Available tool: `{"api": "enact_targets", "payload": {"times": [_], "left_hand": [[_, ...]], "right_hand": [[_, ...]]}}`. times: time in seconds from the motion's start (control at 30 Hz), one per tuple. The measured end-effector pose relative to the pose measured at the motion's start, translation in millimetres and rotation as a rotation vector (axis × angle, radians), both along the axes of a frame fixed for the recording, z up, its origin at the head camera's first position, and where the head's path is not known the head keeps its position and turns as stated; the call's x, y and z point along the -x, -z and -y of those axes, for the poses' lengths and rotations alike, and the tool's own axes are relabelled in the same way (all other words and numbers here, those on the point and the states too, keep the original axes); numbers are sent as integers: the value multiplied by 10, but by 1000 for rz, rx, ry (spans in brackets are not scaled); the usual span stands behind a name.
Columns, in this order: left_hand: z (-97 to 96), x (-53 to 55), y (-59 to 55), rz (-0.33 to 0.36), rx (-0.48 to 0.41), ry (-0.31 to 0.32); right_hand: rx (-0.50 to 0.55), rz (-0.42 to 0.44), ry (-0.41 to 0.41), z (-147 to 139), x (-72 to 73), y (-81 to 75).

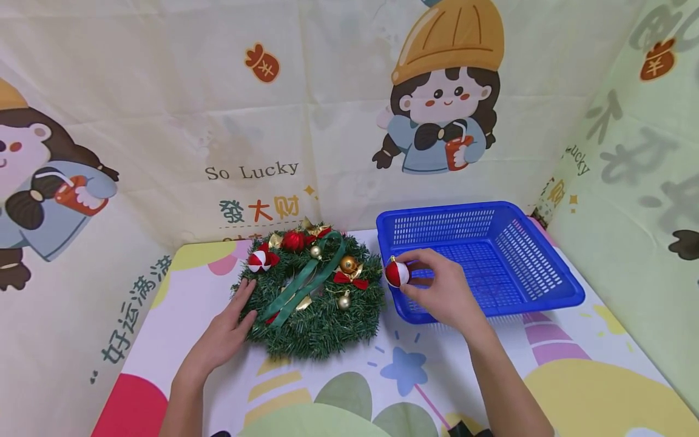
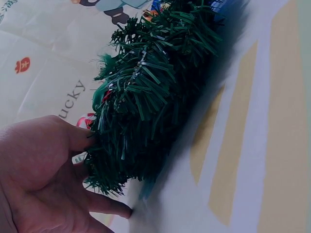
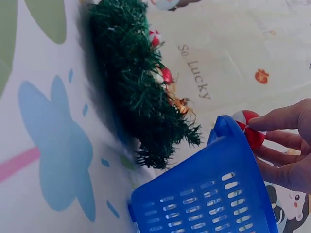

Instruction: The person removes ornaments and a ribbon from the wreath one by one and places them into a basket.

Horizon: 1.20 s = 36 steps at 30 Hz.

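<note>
A green wreath (image 1: 327, 334) lies on the table, decorated with a green ribbon, bows and small baubles. At its left side my left hand (image 1: 226, 331) rests with fingers extended against the branches; the left wrist view shows the thumb at the wreath (image 2: 141, 107) and the other fingers spread beside it. My right hand (image 1: 445, 288) pinches a red and white bauble (image 1: 397, 274) between thumb and fingers, above the near left rim of the blue basket (image 1: 491, 209). From the right wrist, the bauble (image 3: 250, 128) appears just over the basket's rim.
On the wreath sit another red and white bauble (image 1: 260, 260), a red bauble (image 1: 293, 241), a gold bauble (image 1: 348, 264) and silver ones. The basket stands right of the wreath on a printed tablecloth (image 1: 306, 419). A printed cloth backdrop (image 1: 164, 152) closes off the back and sides.
</note>
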<state>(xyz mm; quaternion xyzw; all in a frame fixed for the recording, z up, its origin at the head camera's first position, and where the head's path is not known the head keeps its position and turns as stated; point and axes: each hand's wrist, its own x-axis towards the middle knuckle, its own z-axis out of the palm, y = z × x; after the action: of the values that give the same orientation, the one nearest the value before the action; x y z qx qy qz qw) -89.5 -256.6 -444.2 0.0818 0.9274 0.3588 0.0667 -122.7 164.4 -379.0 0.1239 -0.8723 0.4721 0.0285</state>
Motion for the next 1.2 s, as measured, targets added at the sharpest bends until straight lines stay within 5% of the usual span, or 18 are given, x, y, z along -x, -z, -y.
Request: {"api": "enact_targets", "payload": {"times": [0.6,1.2], "left_hand": [[-3,9,-6,25,-1,-9],[-6,7,-19,32,-6,-10]], "right_hand": [[-134,76,23,-232,93,-3],[-294,183,-28,-229,183,182]]}}
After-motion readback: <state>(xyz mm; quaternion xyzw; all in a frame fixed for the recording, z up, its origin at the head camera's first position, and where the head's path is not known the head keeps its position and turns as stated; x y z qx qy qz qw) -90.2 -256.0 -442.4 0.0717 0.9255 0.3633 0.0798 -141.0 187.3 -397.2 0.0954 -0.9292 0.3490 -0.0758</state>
